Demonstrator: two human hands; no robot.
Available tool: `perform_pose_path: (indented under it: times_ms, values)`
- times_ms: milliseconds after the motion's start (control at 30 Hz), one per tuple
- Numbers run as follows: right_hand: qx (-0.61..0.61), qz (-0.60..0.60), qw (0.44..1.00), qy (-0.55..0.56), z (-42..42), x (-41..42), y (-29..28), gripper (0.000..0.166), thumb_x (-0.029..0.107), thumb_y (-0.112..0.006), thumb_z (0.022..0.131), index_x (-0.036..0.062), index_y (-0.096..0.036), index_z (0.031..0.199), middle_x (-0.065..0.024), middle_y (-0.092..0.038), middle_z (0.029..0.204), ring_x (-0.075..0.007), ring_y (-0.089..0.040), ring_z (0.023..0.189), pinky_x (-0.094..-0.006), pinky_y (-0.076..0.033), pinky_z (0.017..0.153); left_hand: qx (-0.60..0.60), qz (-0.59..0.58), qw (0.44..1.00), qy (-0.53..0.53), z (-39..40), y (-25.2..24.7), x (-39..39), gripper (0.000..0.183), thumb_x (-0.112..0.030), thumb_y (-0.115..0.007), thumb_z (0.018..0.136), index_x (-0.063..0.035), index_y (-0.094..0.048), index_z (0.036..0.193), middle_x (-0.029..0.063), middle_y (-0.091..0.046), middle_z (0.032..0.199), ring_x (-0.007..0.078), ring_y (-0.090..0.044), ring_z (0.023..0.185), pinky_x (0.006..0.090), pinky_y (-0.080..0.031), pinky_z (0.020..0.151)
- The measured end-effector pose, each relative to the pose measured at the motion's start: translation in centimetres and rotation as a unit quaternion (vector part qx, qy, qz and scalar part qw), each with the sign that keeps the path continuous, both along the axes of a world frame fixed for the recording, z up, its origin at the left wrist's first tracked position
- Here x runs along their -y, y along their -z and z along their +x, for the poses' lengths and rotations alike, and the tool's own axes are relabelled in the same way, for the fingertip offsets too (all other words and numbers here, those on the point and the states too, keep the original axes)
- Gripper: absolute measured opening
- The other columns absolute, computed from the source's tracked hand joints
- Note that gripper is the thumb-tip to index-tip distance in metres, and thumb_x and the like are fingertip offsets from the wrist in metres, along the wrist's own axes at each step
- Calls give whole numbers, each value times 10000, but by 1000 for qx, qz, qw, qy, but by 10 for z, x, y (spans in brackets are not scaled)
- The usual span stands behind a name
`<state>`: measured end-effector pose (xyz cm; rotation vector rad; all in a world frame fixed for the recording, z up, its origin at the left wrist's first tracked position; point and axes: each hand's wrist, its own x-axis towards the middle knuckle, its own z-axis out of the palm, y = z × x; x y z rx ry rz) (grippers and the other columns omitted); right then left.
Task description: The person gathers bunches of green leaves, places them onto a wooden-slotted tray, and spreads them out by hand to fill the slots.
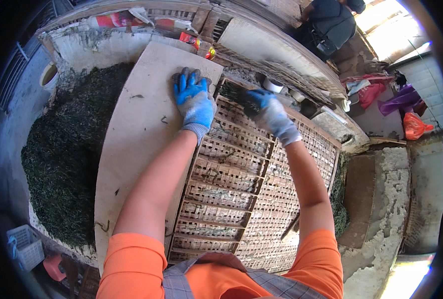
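Note:
My left hand [195, 99], in a blue and grey work glove, lies palm down with its fingers apart on a pale flat board [143, 112]. My right hand [272, 112], gloved the same way, is over the top end of a woven bamboo tray [236, 164] with a wooden frame and slats. Its dark fingertips are blurred beside a strip of dark green leafy material [234, 91] in the tray's top compartment; whether it holds some cannot be told. Dark green shreds are scattered over the weave and the board.
A large heap of dark green shredded leaves [64, 157] lies left of the board. A white plastic basket [25, 248] and a red container [54, 267] stand at lower left. A co-worker in dark clothes [331, 26] is at the upper right. A rough plastered ledge [387, 209] runs along the right.

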<state>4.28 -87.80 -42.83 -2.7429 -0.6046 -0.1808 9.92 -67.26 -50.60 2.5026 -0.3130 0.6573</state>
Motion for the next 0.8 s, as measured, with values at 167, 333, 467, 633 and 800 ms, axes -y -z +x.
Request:
perform_pose_path:
  times_ms: [167, 333, 467, 633, 800]
  values:
    - [-151, -88, 963, 207, 26, -19, 4, 282, 155, -652, 856, 104, -681, 1132, -118, -712, 1026, -254, -678, 860, -331, -534, 800, 41, -8, 999, -8, 4, 4, 2, 316, -164, -603, 722, -147, -679, 1029, 104, -580, 1282, 306, -411, 1304, 462, -217, 1151]
    - [-133, 76, 975, 163, 60, -22, 10, 247, 128, -624, 839, 125, -706, 1071, -104, -727, 956, -207, -682, 815, -319, -534, 776, 51, -33, 998, 23, -2, -3, 5, 351, -147, -591, 728, -92, -673, 1064, 132, -578, 1269, 337, -429, 1284, 475, -226, 1145]
    - [-124, -82, 973, 175, 69, -61, 6, 301, 324, -623, 826, 135, -697, 1048, -173, -698, 982, -357, -669, 921, -419, -537, 824, 49, -13, 999, 11, -2, -2, 2, 347, -134, -590, 729, -107, -675, 1065, 125, -581, 1266, 324, -435, 1279, 462, -235, 1143]
    - [-196, -89, 936, 278, 47, -15, -18, 280, 291, -622, 852, 80, -705, 1016, -153, -713, 944, -321, -684, 850, -382, -544, 776, 22, -29, 999, 26, 0, -6, 5, 344, -155, -604, 758, -150, -679, 1093, 82, -585, 1275, 284, -447, 1271, 465, -230, 1142]
    - [-153, 224, 899, 344, -43, 64, -15, 454, 64, -629, 830, 84, -600, 1283, -86, -709, 920, -114, -629, 736, -253, -503, 635, 24, 168, 946, 278, -12, 3, 27, 474, -283, -558, 854, -165, -580, 1313, 18, -511, 1418, 187, -354, 1390, 488, -109, 1197]
